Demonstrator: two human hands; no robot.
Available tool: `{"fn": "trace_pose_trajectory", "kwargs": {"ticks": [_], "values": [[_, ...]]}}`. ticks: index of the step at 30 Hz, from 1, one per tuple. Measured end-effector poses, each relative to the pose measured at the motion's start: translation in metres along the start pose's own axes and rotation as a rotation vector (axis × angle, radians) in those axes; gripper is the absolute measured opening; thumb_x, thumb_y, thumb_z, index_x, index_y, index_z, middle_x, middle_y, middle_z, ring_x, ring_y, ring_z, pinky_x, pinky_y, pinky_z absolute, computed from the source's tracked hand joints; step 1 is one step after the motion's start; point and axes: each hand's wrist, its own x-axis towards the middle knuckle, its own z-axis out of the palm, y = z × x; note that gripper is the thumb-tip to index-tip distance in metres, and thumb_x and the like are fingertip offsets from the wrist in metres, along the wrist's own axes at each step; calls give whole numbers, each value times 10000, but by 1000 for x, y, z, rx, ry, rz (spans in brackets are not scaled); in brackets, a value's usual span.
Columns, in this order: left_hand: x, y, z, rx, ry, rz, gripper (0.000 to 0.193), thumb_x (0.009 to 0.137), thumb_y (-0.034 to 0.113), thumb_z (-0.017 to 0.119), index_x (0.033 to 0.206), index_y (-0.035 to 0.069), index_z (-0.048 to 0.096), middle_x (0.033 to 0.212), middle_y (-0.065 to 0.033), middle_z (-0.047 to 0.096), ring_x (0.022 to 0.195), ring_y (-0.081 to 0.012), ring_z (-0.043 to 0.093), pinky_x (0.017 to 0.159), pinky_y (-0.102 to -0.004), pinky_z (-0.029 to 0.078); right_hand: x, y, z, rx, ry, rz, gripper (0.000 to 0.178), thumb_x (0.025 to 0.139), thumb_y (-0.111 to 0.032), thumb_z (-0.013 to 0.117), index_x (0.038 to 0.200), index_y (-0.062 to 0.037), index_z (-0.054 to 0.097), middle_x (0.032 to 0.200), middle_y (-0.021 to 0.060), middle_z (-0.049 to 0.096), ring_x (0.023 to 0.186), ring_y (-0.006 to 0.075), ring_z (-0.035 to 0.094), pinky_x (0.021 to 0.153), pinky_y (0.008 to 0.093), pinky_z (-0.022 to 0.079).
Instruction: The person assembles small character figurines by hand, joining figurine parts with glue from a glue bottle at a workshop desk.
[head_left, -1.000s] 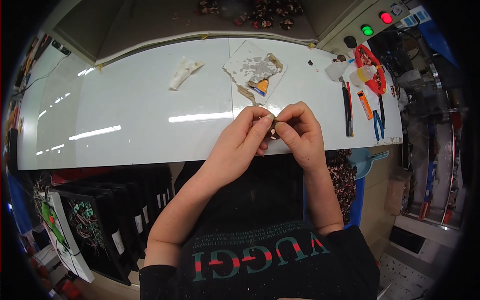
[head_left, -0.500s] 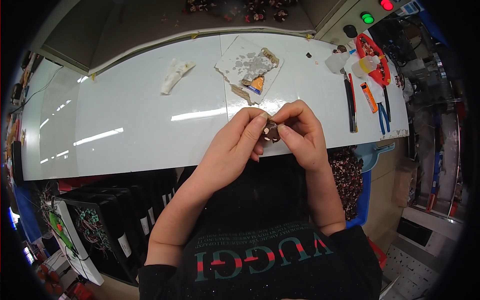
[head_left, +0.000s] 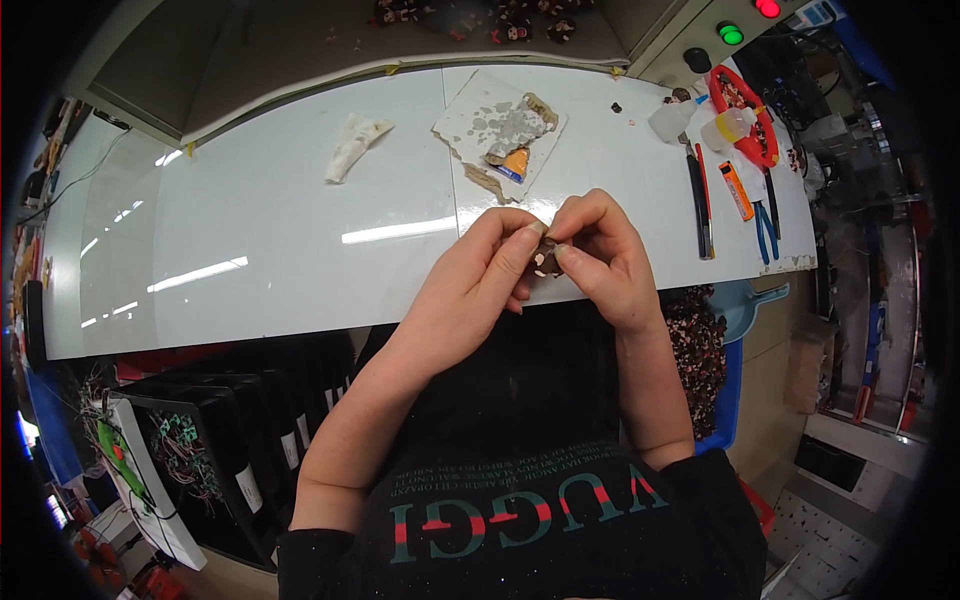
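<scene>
Between both hands, just above the table's near edge, is a small dark brown figure with pale patches (head_left: 546, 264). My left hand (head_left: 492, 258) is closed round its left side, thumb and forefinger pinching near its top. From the other side my right hand (head_left: 602, 258) pinches the same piece with thumb and forefinger, the fingertips of both hands almost meeting. Fingers cover most of the figure, so its full shape is hidden. Beyond the hands lies a stained white board (head_left: 470, 112) bearing grey smears, torn brown scraps and an orange-and-blue piece (head_left: 514, 163).
A crumpled white tissue (head_left: 355, 147) lies left of the board. At right are plastic bottles (head_left: 728, 129), a red tray (head_left: 768, 150) of small parts, an orange box (head_left: 738, 190), blue-handled pliers (head_left: 767, 235) and slim tools (head_left: 698, 205). Below, a blue bin (head_left: 733, 400) holds many small brown pieces.
Both hands have shifted very slightly up and to the right with the figure between them. The pinching grip looks much the same.
</scene>
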Motion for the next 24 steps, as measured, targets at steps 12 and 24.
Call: {"fn": "trace_pose_trajectory", "kwargs": {"ticks": [12, 24], "values": [[4, 11, 13, -10, -9, 18, 282, 978, 244, 409, 1092, 1, 491, 809, -28, 542, 677, -69, 507, 609, -207, 441, -4, -15, -5, -5, 85, 24, 113, 871, -61, 546, 968, -25, 501, 901, 31, 560, 844, 79, 536, 770, 242, 448], [-4, 21, 29, -286, 9, 68, 292, 966, 228, 455, 1190, 44, 489, 1013, -53, 565, 865, -91, 539, 729, -217, 443, -10, -80, -49, -723, 315, -118, 98, 848, -83, 585, 889, 6, 579, 830, 43, 572, 772, 111, 523, 721, 246, 429]]}}
